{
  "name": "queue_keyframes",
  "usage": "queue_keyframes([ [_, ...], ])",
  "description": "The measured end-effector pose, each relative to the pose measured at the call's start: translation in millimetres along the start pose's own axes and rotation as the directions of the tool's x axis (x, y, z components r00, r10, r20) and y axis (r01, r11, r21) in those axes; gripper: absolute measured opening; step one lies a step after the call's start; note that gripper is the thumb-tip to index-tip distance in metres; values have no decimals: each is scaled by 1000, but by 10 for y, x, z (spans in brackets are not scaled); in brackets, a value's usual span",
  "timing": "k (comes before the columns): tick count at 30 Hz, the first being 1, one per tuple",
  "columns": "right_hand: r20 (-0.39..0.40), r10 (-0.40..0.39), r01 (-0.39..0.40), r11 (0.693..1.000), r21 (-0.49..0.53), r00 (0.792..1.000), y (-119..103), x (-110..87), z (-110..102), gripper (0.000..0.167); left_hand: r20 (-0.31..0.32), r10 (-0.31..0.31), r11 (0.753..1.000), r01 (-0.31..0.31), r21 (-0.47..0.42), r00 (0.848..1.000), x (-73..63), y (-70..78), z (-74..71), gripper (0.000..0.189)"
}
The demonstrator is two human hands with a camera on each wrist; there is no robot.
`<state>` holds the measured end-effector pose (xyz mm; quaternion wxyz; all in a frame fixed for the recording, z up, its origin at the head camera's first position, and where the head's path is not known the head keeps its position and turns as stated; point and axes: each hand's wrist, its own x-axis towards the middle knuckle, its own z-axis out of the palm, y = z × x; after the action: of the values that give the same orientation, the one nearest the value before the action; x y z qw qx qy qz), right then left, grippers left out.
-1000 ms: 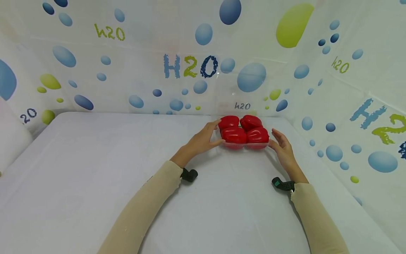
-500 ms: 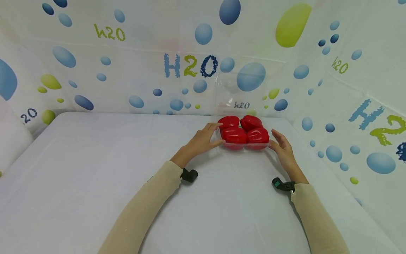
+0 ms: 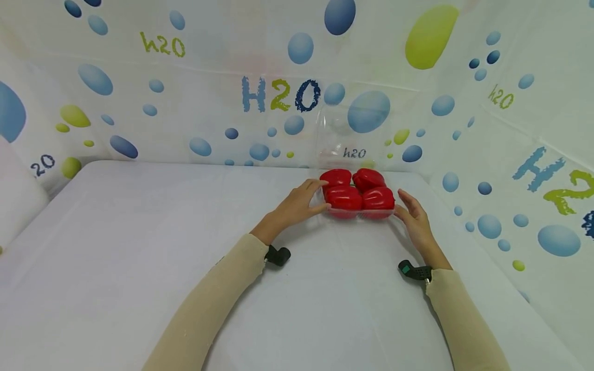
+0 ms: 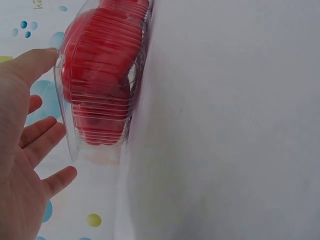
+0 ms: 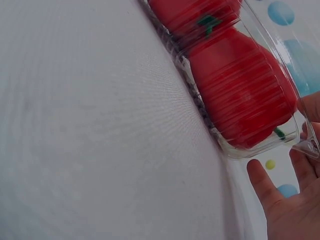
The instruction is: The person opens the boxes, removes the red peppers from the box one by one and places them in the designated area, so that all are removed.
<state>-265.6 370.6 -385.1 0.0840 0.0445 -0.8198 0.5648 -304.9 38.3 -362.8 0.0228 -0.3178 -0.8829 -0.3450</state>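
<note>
A clear plastic clamshell container (image 3: 361,213) holding several red bell peppers (image 3: 343,198) sits at the back of the white table. Its transparent lid (image 3: 330,136) stands raised behind it, against the wall. My left hand (image 3: 295,207) is at the left side, its thumb touching the rim (image 4: 63,112) in the left wrist view and its other fingers spread apart. At the right side is my right hand (image 3: 417,222), fingers loosely spread around the near corner. In the right wrist view, a green stem (image 5: 207,23) shows on a pepper through the ribbed wall.
White cloth covers the table (image 3: 185,232). Directly behind the container rises a wall sheet (image 3: 209,93) printed with blue and green drops, which continues along the right side. Dark wrist cameras (image 3: 278,256) are strapped at both wrists.
The raised lid's outline and glints have shifted slightly and stand out more at the back. Both hands and the peppers have stayed in place.
</note>
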Motion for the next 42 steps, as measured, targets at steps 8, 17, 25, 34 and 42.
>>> queue_keyframes([
  [8,3,-30,30,999,28,1000,20,6,-16,60,-11,5,1000,-5,27,1000,44,29,27,62],
  [17,-3,-28,28,1000,10,1000,46,23,-17,60,-31,42,999,-43,-31,999,95,35,87,59],
  [25,-5,-17,17,1000,-7,1000,38,24,-22,61,2,14,999,-14,-53,1000,145,76,111,60],
  [34,-24,-6,5,999,-39,1000,44,66,-35,60,17,-12,998,13,-69,1000,211,114,111,62],
  [42,-18,15,-15,1000,-20,1000,-157,-20,8,55,20,-14,998,15,-55,1000,261,123,147,61],
])
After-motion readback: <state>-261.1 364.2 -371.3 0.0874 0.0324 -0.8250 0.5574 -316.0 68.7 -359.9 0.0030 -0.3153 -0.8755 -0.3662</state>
